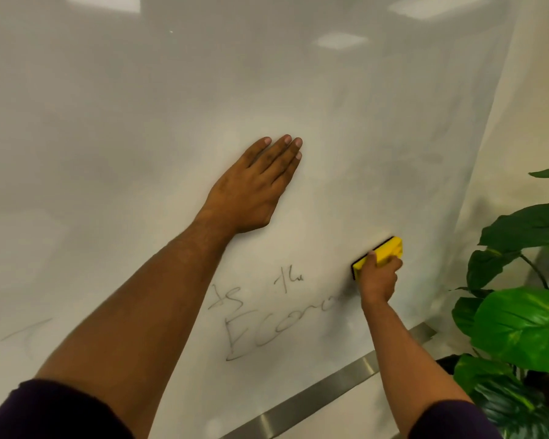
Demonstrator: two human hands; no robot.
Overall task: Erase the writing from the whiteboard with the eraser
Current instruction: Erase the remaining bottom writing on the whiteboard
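Observation:
A large whiteboard (171, 106) fills the view. Black handwriting (267, 321) sits low on it, reading roughly "is the Econo", with a faint stroke far to the left (26, 334). My right hand (377, 280) grips a yellow eraser (384, 253) with a black pad, pressed flat on the board just right of and above the writing's end. Higher up, my left hand (254, 191) lies flat on the board, palm down and fingers together, holding nothing. Faint grey smears mark the upper right of the board.
A metal tray rail (324, 394) runs along the board's bottom edge. A leafy green plant (520, 312) stands close on the right, beside the board's right edge. Ceiling lights reflect in the board's top.

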